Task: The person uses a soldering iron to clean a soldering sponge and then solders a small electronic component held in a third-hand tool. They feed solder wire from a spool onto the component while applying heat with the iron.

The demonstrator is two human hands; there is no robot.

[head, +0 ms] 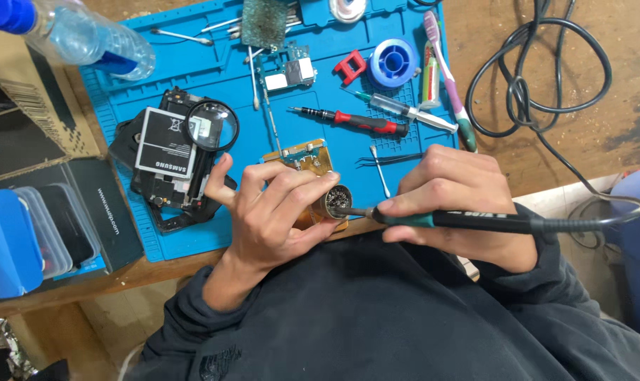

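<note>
My left hand (274,212) grips a small round metal tin (334,200) of wire-wool tip cleaner at the near edge of the blue work mat (320,152). My right hand (457,201) holds a soldering iron (475,221) with a black and green handle, its tip pushed into the tin's opening. A tan circuit board (307,156) lies just behind my left fingers. Both forearms wear dark sleeves.
On the mat lie a dismantled phone with battery (166,141), a magnifying glass (212,125), a red screwdriver (355,120), a syringe (405,111), a blue solder spool (393,62), tweezers (387,160), a toothbrush (447,77). A plastic bottle (87,35) and boxes (45,212) stand left; black cable (546,70) coils right.
</note>
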